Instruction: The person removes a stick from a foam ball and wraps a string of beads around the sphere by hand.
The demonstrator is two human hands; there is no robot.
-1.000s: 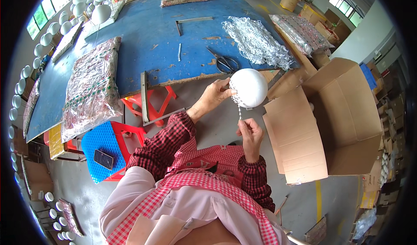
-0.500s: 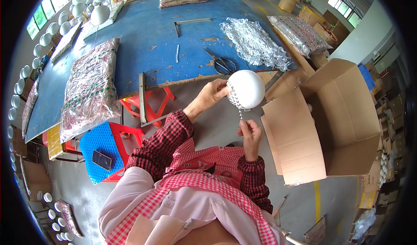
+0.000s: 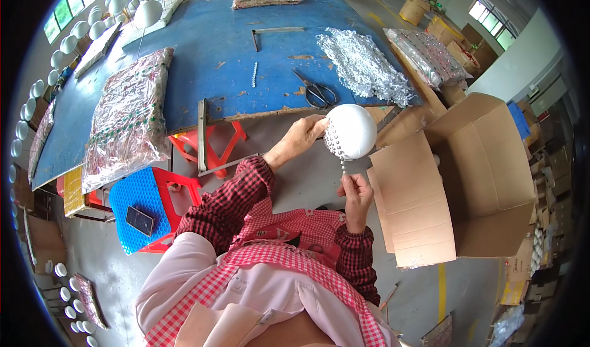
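Head view, from where I'm standing: a smooth white ball (image 3: pixel 356 130) is held up just off the near edge of a scuffed blue counter (image 3: pixel 215 76). The left hand (image 3: pixel 299 139) has thumb and fingers closed at its left side; I can't tell how much is ball and how much beads. Below it, the right hand (image 3: pixel 356 193) pinches the hanging end of a silvery bead strand (image 3: pixel 332 141) lying against the ball.

Black-handled scissors (image 3: pixel 321 95) lie just beyond the ball, near a tangled heap of silvery-white bead strings (image 3: pixel 365 64). A red plastic stool (image 3: pixel 218 153) is partly under the counter; a blue textured stool top (image 3: pixel 126 215) carries a dark phone (image 3: pixel 141 220).

An open brown cardboard box (image 3: pixel 491 162) crowds the right hand, its flap just beside it; something small and white shows inside. A clear plastic bag (image 3: pixel 126 129) at left holds reddish, silvery and green contents.
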